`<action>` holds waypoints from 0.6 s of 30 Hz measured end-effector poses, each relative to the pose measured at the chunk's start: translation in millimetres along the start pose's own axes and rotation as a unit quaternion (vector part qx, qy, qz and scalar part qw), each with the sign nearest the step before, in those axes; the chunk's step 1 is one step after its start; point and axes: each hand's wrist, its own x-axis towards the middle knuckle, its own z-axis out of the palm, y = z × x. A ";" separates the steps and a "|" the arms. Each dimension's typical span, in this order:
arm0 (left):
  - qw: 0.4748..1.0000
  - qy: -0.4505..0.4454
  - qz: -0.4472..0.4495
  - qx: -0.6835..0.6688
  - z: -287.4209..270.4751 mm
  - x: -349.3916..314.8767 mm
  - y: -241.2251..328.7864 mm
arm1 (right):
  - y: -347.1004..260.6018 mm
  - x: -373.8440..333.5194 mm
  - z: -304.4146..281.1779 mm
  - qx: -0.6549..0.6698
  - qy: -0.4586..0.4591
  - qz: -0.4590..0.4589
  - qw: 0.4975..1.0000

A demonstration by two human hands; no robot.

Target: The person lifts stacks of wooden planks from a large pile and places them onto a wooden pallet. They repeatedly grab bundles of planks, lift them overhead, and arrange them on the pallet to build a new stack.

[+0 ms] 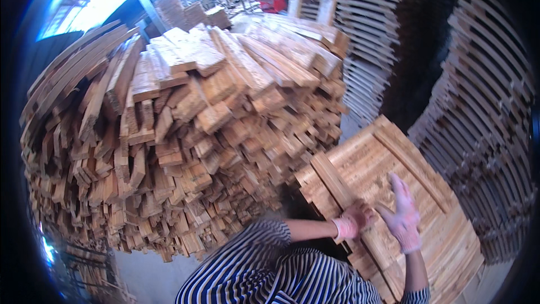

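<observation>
My left hand (354, 220), in a pink-and-white work glove, lies on a narrow wooden strip (333, 183), its fingers curled over the wood and slightly blurred. The strip lies across a broad stack of wooden boards (444, 247) in front of me. My right hand (404, 214) wears the same kind of glove. Its fingers are stretched out and the thumb stands apart, with nothing visible in it, over the boards just right of my left hand. Another long strip (413, 171) lies on the far right part of the boards.
A tall pile of loose sawn wood pieces (219, 118) fills the left, its ends facing me. Tall stacks of spaced thin slats (478, 90) stand at the right, with more slats (368, 22) behind. Grey floor (152, 273) shows at the lower left.
</observation>
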 end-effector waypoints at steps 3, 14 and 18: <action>0.997 0.025 -0.003 -0.073 -15.3 -15.9 -9.7 | -128.3 103.9 14.4 0.086 0.005 -0.192 0.978; 0.956 0.121 -0.127 -0.235 -83.1 -93.6 -92.7 | -394.4 282.6 63.0 -0.140 -0.127 -0.409 0.893; 0.911 0.256 -0.166 -0.277 -117.8 -133.3 -118.5 | -393.0 311.0 56.4 -0.140 -0.179 -0.338 0.913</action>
